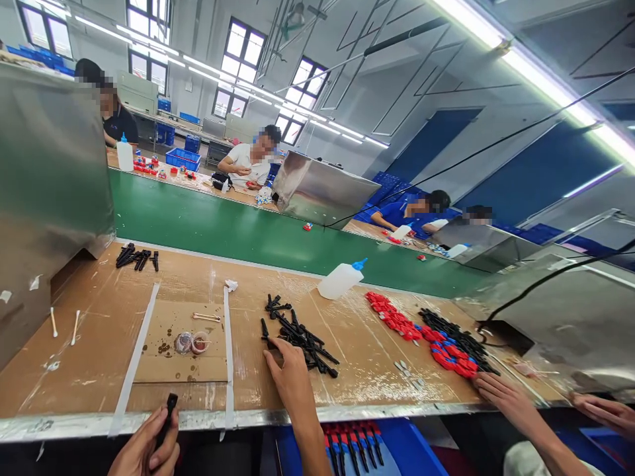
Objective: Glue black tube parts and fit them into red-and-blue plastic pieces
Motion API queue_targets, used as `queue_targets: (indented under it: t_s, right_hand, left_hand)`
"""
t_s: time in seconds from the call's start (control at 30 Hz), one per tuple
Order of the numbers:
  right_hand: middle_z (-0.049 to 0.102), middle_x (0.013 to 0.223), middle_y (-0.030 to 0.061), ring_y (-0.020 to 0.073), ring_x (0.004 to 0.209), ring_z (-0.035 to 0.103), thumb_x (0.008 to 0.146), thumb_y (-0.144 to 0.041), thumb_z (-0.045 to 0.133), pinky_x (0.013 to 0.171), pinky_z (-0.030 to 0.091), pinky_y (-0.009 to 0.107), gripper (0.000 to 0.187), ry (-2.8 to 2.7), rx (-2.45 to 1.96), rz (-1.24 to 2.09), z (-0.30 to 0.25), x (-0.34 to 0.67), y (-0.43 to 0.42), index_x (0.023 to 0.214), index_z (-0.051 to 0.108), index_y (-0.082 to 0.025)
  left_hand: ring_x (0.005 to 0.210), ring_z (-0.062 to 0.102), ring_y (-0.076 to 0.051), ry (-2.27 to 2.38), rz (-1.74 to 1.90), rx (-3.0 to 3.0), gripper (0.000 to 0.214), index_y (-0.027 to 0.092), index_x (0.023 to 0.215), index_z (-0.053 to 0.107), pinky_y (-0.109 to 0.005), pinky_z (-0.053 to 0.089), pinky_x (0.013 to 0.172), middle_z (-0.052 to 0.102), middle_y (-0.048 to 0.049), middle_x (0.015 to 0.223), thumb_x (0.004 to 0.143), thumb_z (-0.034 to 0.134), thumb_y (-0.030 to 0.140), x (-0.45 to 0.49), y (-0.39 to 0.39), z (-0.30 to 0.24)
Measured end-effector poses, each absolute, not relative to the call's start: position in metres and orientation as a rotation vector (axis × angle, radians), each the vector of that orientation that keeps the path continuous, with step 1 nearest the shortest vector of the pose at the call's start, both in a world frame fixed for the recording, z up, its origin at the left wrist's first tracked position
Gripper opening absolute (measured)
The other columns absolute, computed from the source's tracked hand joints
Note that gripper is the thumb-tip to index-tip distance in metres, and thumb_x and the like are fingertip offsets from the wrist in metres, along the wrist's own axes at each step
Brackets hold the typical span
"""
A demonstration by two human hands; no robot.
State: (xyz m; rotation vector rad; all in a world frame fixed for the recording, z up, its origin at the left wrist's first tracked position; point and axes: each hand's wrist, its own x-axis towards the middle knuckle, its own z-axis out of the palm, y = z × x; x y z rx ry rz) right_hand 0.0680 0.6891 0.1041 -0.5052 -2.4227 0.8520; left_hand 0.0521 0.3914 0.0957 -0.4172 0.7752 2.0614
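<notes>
My left hand (145, 448) is at the bench's near edge, low left, with its fingers closed round a short black plastic rod (169, 410). My right hand (290, 378) reaches forward over the cardboard-covered bench (99, 357). Its fingertips rest on the near side of a pile of black rods (297, 334). Whether it grips one of them is not clear.
A white glue bottle (341, 279) lies behind the pile. Red caps (394, 318) and black and blue parts (456, 340) lie to the right, where another person's hand (506, 395) reaches. Two small cups (192, 342), a green conveyor (248, 231) and metal hoods (49, 185) surround them.
</notes>
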Motion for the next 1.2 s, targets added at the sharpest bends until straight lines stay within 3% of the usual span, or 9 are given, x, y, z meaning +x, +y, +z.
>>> queue_targets:
  t_s: [0.13,0.3,0.53,0.7,0.87,1.2]
  right_hand:
    - [0.07,0.105,0.0113,0.0298,0.103,0.058,0.083,-0.045,0.063,0.1,0.043,0.051,0.035,-2.314,-0.559,1.06,0.102,0.067,0.679,0.105,0.073,-0.019]
    - [0.074,0.101,0.0141,0.026,0.089,0.071,0.083,-0.05,0.066,0.086,0.056,0.044,0.043,-2.069,-0.631,1.559,0.103,0.077,0.668,0.105,0.071,-0.014]
    - [0.076,0.096,0.0102,0.0264,0.091,0.073,0.072,-0.038,0.082,0.084,0.06,0.039,0.037,-1.829,-0.61,1.965,0.123,0.107,0.645,0.103,0.075,-0.019]
    - [0.076,0.094,0.0061,0.0216,0.081,0.074,0.079,-0.025,0.077,0.077,0.062,0.032,0.023,-1.783,-0.389,2.043,0.14,0.121,0.633,0.102,0.077,-0.024]
    - [0.073,0.096,0.0032,0.0183,0.073,0.073,0.077,-0.018,0.077,0.069,0.062,0.026,0.024,-1.839,-0.195,1.954,0.157,0.123,0.619,0.098,0.078,-0.03]
    - [0.071,0.098,0.0042,0.0206,0.073,0.073,0.078,-0.017,0.075,0.067,0.064,0.031,0.026,-1.823,-0.125,1.987,0.161,0.124,0.61,0.099,0.078,-0.031]
  left_hand:
    - [0.033,0.022,0.001,0.767,2.033,-0.422,0.054,0.01,0.077,0.071,-0.016,0.015,0.037,0.033,0.0105,0.043,0.056,0.087,0.058,0.052,0.391,0.099]
    - [0.034,0.021,0.002,0.816,2.045,-0.442,0.054,0.011,0.077,0.069,-0.015,0.014,0.039,0.033,0.0108,0.044,0.056,0.087,0.057,0.051,0.39,0.108]
    - [0.036,0.019,0.0,0.869,2.042,-0.406,0.054,0.012,0.081,0.068,-0.018,0.011,0.039,0.033,0.0098,0.046,0.061,0.083,0.06,0.054,0.391,0.104]
    - [0.036,0.019,0.0,0.879,2.003,-0.386,0.056,0.012,0.083,0.068,-0.018,0.012,0.038,0.033,0.0096,0.046,0.061,0.082,0.061,0.055,0.391,0.102]
    - [0.035,0.019,0.0,0.914,2.016,-0.43,0.056,0.013,0.082,0.067,-0.017,0.01,0.037,0.034,0.0102,0.044,0.057,0.085,0.06,0.057,0.394,0.114]
    - [0.036,0.02,0.001,0.917,2.062,-0.438,0.053,0.012,0.081,0.067,-0.017,0.011,0.04,0.032,0.0108,0.046,0.059,0.085,0.057,0.061,0.397,0.125]
